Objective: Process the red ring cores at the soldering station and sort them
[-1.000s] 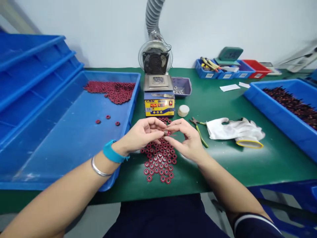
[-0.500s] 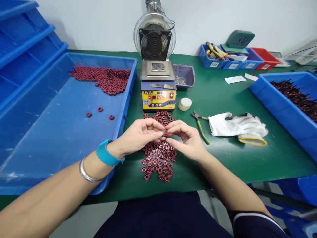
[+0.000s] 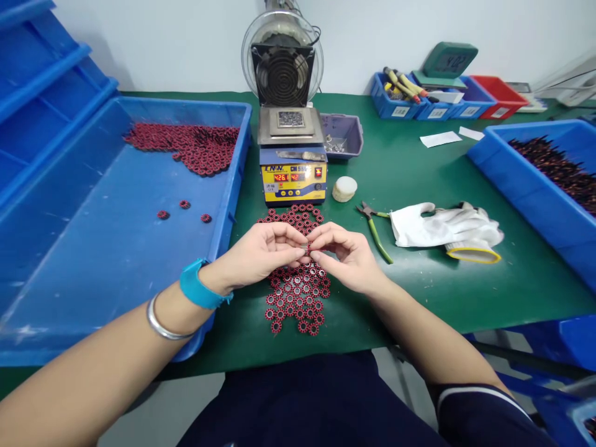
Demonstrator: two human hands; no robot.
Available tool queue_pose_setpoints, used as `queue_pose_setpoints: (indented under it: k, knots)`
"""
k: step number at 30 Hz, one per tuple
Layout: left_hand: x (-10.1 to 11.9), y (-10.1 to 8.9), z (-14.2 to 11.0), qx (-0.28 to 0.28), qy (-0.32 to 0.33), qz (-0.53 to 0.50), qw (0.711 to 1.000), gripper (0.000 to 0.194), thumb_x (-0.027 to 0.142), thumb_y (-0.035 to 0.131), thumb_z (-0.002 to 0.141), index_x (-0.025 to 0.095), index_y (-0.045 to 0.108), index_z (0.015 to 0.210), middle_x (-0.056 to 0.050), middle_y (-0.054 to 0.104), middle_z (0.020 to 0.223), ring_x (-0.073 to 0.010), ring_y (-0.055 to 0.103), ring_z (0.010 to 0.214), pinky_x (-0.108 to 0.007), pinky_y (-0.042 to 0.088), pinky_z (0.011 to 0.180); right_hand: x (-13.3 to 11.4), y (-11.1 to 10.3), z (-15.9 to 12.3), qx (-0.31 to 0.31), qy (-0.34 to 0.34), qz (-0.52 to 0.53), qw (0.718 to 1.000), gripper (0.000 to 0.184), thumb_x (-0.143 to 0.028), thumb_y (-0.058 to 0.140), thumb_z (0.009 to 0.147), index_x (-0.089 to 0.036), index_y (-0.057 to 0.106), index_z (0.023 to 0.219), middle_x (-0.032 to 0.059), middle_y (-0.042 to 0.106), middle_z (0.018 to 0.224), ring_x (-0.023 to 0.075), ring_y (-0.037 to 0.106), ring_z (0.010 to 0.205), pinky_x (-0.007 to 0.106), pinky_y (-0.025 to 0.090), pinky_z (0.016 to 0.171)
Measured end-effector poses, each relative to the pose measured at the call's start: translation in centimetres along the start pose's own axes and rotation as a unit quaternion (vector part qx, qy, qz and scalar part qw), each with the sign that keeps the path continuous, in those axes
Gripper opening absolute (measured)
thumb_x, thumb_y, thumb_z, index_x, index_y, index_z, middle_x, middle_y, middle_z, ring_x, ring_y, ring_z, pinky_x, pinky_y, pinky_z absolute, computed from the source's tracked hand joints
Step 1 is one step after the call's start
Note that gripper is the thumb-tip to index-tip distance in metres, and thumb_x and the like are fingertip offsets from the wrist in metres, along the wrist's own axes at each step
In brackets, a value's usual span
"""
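My left hand (image 3: 263,254) and my right hand (image 3: 347,257) meet fingertip to fingertip above the green table, both pinched on one small red wound ring coil (image 3: 307,248). Directly beneath them lies a flat cluster of several red ring coils (image 3: 295,301) on the table mat. My left wrist carries a teal band and a silver bangle. The coil itself is mostly hidden by my fingertips.
A yellow solder pot (image 3: 292,167) with a fume fan (image 3: 282,67) stands behind the hands. A big blue tray (image 3: 116,248) with red coils sits left. Green-handled pliers (image 3: 375,230), white gloves (image 3: 447,230) and a blue bin (image 3: 521,186) of dark coils lie right.
The view has tilted down a little, so everything sits lower on the table. My hands stay pinched together on the coil and have barely shifted.
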State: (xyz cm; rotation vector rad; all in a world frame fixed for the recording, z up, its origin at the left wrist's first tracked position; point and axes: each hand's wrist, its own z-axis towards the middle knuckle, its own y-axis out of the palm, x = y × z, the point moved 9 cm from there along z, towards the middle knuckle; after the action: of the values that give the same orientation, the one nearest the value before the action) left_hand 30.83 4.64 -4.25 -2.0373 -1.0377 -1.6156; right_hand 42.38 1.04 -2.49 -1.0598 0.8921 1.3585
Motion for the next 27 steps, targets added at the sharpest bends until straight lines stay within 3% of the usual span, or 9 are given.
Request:
queue_pose_setpoints:
  k: [5, 10, 14, 27]
  knots:
    - [0.1, -0.1, 0.0, 0.007, 0.000, 0.005, 1.000, 0.023, 0.022, 0.077, 0.071, 0.012, 0.064, 0.088, -0.005, 0.074, 0.076, -0.0149, 0.072, 0.074, -0.025, 0.057, 0.071, -0.5, -0.1, 0.0, 0.010, -0.019, -0.026, 0.999, 0.004, -0.017, 0.067, 0.078, -0.018, 0.065, 0.082, 0.0069, 0.063, 0.095, 0.0151, 0.064, 0.089, 0.032, 0.057, 0.078]
    - [0.3, -0.6, -0.1, 0.033, -0.002, 0.013, 0.999, 0.024, 0.022, 0.077, 0.072, 0.012, 0.063, 0.088, -0.005, 0.074, 0.075, -0.0166, 0.073, 0.078, -0.025, 0.056, 0.071, -2.3, -1.1, -0.1, 0.065, -0.071, -0.135, 0.986, 0.009, -0.014, 0.067, 0.075, -0.018, 0.063, 0.082, 0.0074, 0.064, 0.095, 0.0175, 0.063, 0.092, 0.037, 0.054, 0.086]
    - [0.4, -0.7, -0.2, 0.041, 0.000, 0.009, 0.999, 0.024, 0.021, 0.078, 0.070, 0.012, 0.063, 0.087, -0.005, 0.075, 0.074, -0.0159, 0.073, 0.077, -0.024, 0.056, 0.070, -2.9, -1.6, -0.2, 0.088, -0.088, -0.165, 0.978, 0.008, -0.015, 0.067, 0.076, -0.019, 0.063, 0.081, 0.0081, 0.064, 0.096, 0.0189, 0.063, 0.093, 0.039, 0.052, 0.088]
    - [0.7, -1.0, -0.2, 0.060, 0.029, 0.011, 0.998, 0.024, 0.017, 0.075, 0.069, 0.012, 0.060, 0.086, -0.003, 0.071, 0.076, -0.0132, 0.071, 0.076, -0.022, 0.054, 0.071, -3.9, -0.9, -0.5, 0.070, -0.137, -0.220, 0.963, 0.006, -0.013, 0.066, 0.077, -0.019, 0.063, 0.075, 0.0094, 0.067, 0.100, 0.0170, 0.066, 0.089, 0.035, 0.055, 0.081]
